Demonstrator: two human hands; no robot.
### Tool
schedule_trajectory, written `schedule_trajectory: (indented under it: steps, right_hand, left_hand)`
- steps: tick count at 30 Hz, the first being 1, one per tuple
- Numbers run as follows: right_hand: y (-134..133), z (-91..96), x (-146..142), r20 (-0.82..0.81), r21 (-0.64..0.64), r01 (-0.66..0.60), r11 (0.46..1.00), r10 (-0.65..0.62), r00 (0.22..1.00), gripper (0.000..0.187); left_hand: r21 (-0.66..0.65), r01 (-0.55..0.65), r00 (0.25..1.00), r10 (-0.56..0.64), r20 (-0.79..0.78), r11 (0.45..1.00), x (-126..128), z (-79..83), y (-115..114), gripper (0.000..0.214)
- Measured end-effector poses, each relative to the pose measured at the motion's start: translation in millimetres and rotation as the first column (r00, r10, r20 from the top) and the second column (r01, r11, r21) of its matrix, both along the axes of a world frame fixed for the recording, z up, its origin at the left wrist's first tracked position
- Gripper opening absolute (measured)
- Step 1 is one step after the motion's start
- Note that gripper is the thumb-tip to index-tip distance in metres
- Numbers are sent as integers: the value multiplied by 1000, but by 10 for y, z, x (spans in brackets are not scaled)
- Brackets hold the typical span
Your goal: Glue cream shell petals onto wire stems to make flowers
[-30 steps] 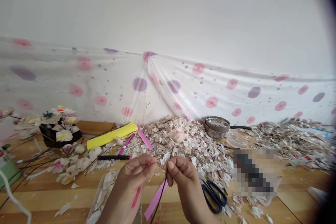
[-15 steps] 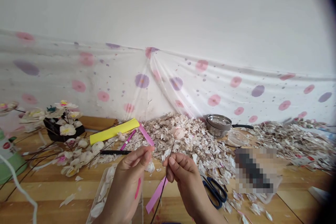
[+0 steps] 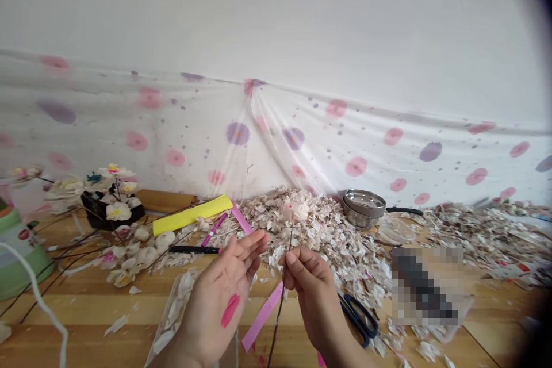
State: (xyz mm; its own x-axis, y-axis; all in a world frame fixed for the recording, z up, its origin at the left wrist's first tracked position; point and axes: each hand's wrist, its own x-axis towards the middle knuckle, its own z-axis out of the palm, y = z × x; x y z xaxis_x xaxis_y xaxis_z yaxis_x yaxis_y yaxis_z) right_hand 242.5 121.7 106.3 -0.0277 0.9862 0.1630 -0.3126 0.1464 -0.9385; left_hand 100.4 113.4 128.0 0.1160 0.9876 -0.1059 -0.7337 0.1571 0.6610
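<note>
My right hand [image 3: 308, 282] is closed in a pinch round a thin dark wire stem [image 3: 280, 305] that stands nearly upright. A small pale flower bud [image 3: 295, 211] sits at the top of the stem. My left hand [image 3: 224, 293] is beside it to the left, fingers stretched out and palm turned inward, holding nothing; a pink smear marks the palm. A pink paper strip [image 3: 261, 316] lies on the wooden table [image 3: 77, 310] under the hands.
A heap of pale shell-like scraps [image 3: 332, 236] covers the table behind the hands. Blue-handled scissors [image 3: 360, 316], a steel pan [image 3: 364, 207], a yellow roll [image 3: 190, 215], a black pen [image 3: 194, 249], finished flowers in a dark pot [image 3: 110, 195] and a green container [image 3: 15, 253] lie around.
My left hand has opened from a pinch and its fingers now stretch out. The right hand keeps its hold on the stem. The view has shifted slightly.
</note>
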Motion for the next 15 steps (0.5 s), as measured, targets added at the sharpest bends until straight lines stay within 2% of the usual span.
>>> schedule_trajectory:
  steps: [2, 3, 7, 11, 13, 15]
  right_hand:
    - [28, -11, -4, -38, -23, -27, 999, 27, 999, 33]
    - [47, -17, -8, -53, -36, -41, 999, 39, 998, 33]
    - [119, -37, -20, -95, -73, -71, 995, 64, 993, 33]
    - [114, -37, -33, -126, -76, -86, 993, 76, 989, 34]
    - [84, -33, -50, -134, -79, -106, 991, 95, 986, 36]
    - [51, -25, -73, -139, -85, -137, 987, 124, 982, 38]
  left_hand:
    - [80, -84, 990, 93, -109, 993, 9, -38, -12, 14]
    - [126, -126, 975, 146, -167, 984, 10, -58, -19, 10]
    - [240, -229, 911, 294, -288, 943, 6, -86, -46, 18]
    - [272, -276, 866, 361, -346, 922, -2, -87, -89, 18]
    - [335, -276, 807, 406, -429, 901, -36, -150, -137, 19]
    - [428, -230, 704, 453, -547, 874, -104, -266, -203, 31]
